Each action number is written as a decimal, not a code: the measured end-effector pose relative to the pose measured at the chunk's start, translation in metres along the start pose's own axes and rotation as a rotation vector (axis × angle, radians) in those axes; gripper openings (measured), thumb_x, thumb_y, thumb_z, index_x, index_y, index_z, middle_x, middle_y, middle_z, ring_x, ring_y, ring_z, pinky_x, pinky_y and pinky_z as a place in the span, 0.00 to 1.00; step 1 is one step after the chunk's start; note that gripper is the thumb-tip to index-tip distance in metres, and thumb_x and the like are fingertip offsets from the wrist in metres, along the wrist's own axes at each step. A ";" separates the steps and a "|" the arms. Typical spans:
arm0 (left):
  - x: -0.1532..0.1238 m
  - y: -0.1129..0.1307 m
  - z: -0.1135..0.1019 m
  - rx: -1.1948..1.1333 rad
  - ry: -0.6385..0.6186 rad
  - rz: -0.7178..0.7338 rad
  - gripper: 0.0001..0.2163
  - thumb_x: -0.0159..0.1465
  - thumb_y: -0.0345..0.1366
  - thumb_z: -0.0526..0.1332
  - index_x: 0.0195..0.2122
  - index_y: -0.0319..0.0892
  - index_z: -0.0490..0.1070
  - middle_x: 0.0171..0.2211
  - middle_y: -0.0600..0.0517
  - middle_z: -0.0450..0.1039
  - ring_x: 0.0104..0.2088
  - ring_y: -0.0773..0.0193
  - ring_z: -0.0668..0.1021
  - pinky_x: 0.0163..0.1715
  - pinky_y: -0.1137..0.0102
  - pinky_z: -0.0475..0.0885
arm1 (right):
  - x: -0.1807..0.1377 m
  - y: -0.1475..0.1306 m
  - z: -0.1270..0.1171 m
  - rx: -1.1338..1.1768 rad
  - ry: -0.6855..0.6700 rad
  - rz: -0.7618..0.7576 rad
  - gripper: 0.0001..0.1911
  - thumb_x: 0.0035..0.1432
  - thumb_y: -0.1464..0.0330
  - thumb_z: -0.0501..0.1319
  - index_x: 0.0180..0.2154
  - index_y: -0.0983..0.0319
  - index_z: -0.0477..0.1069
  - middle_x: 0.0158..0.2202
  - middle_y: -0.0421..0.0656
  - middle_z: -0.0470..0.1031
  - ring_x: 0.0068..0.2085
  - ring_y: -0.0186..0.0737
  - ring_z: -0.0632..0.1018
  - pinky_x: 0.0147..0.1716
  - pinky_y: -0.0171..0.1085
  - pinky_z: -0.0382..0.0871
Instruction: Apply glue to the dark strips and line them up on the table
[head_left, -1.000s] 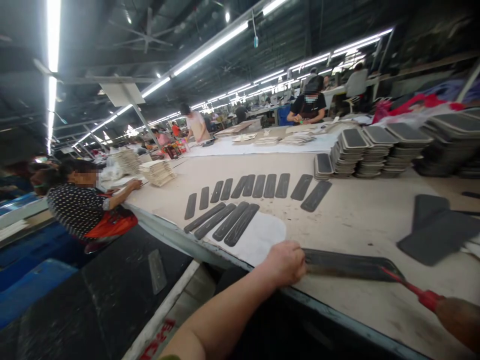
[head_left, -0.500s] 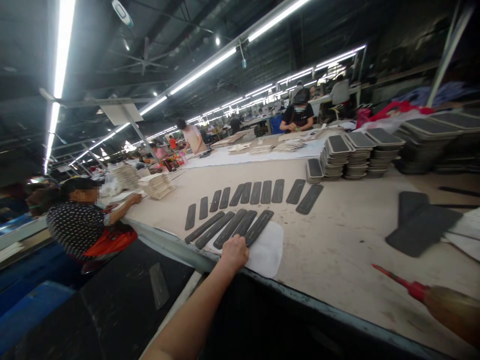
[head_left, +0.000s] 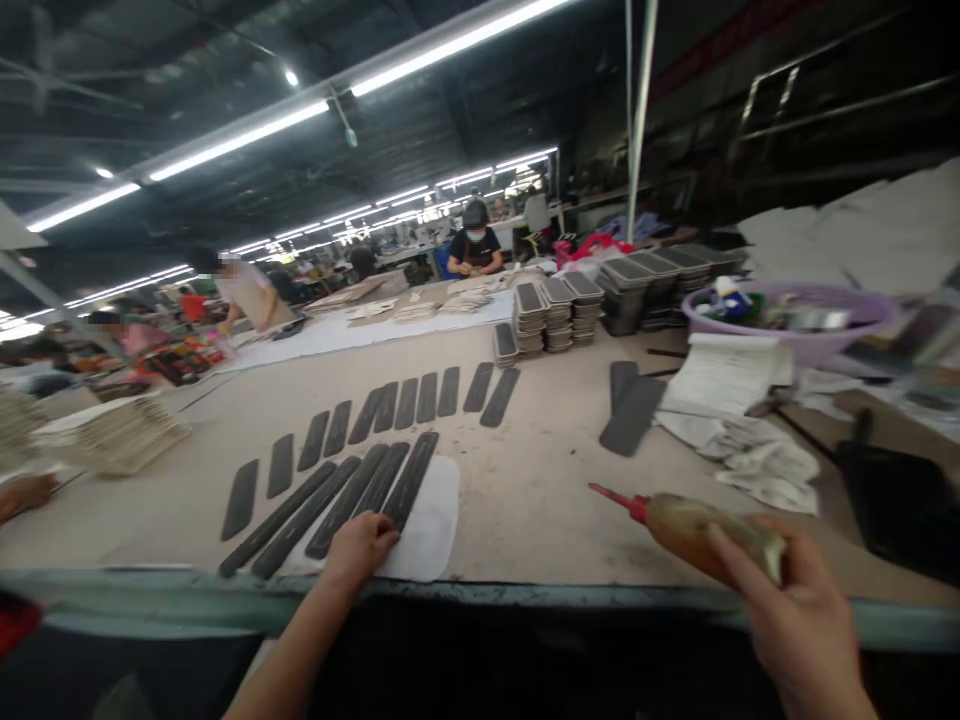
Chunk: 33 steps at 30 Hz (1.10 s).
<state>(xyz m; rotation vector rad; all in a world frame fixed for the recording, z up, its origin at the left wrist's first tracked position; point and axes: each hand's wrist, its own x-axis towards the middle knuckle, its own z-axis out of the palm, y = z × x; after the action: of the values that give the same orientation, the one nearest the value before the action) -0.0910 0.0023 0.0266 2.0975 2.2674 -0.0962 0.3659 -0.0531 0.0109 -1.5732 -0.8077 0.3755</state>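
My right hand (head_left: 802,590) is wrapped around a squeeze bottle (head_left: 694,535) of amber liquid with a red nozzle, which points left above the table. My left hand (head_left: 361,548) is closed at the near end of a dark grey rounded strip (head_left: 411,482), its fingertips on the strip's edge. Several more such strips (head_left: 300,512) lie fanned out to the left, partly over a white sheet (head_left: 431,530). Behind them runs a curved row of shorter dark pieces (head_left: 406,404). Shiny streaks show on some strips.
Stacks of pale-rimmed dark pieces (head_left: 531,318) stand at the back. To the right are two loose dark pieces (head_left: 630,415), crumpled cloth (head_left: 765,460) and a purple basin (head_left: 817,345). A co-worker's hand (head_left: 26,495) reaches in at left, near a pale stack (head_left: 120,435).
The view has swung right, bringing my right hand with the bottle and the purple basin into sight. My left hand is still at the end of the same strip.
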 end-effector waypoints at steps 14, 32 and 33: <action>0.051 0.127 -0.047 -0.250 0.140 0.334 0.11 0.61 0.46 0.57 0.32 0.46 0.73 0.32 0.55 0.76 0.35 0.60 0.76 0.38 0.68 0.69 | 0.011 0.012 -0.005 0.652 0.145 0.308 0.27 0.40 0.61 0.74 0.42 0.59 0.68 0.34 0.36 0.71 0.33 0.33 0.72 0.33 0.31 0.69; 0.143 0.386 0.009 -0.080 -0.029 0.539 0.10 0.62 0.35 0.59 0.36 0.37 0.80 0.38 0.41 0.77 0.40 0.55 0.79 0.41 0.66 0.73 | 0.016 0.008 -0.010 0.708 0.180 0.419 0.26 0.38 0.63 0.76 0.40 0.58 0.69 0.32 0.35 0.71 0.32 0.29 0.72 0.30 0.24 0.70; 0.142 0.384 0.007 -0.087 -0.025 0.537 0.10 0.63 0.35 0.59 0.36 0.38 0.80 0.38 0.42 0.77 0.40 0.56 0.79 0.41 0.67 0.73 | 0.016 0.007 -0.010 0.707 0.179 0.421 0.26 0.38 0.63 0.76 0.40 0.58 0.70 0.32 0.35 0.71 0.32 0.29 0.72 0.30 0.24 0.70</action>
<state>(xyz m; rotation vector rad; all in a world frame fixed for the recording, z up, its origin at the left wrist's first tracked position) 0.2810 0.1729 0.0040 2.5448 1.5863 -0.0002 0.3855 -0.0497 0.0089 -1.0695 -0.1525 0.7226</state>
